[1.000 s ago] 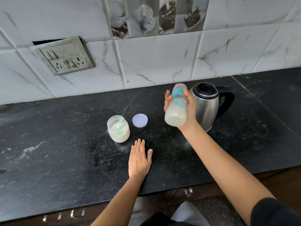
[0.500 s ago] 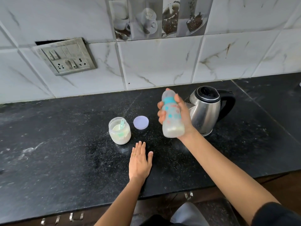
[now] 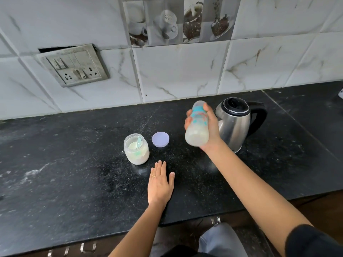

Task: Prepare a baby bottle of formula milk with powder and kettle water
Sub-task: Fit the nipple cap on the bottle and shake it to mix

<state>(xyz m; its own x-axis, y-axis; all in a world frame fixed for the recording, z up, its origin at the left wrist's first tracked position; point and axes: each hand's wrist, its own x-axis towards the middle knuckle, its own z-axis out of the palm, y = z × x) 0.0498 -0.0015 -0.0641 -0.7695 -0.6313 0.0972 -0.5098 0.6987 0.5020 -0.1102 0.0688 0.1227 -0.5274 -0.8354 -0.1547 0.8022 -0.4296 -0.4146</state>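
My right hand (image 3: pixel 210 127) grips a capped baby bottle (image 3: pixel 197 129) with teal print, held in the air above the black counter (image 3: pixel 74 173); milky liquid fills its lower part. Just behind it stands a steel kettle (image 3: pixel 235 125) with a black handle and its lid open. An open jar of formula powder (image 3: pixel 136 149) with a teal scoop inside sits left of centre, its lilac lid (image 3: pixel 160 139) lying beside it. My left hand (image 3: pixel 160 184) rests flat on the counter in front of the jar, fingers spread, holding nothing.
A tiled wall with a switch and socket plate (image 3: pixel 74 64) runs along the back of the counter. White powder specks dust the counter around the jar. Drawer handles (image 3: pixel 87 247) show below the front edge.
The bottle in my right hand has been swinging up and down and tilting between frames, with the milk sloshing. My left hand has stayed flat on the counter.
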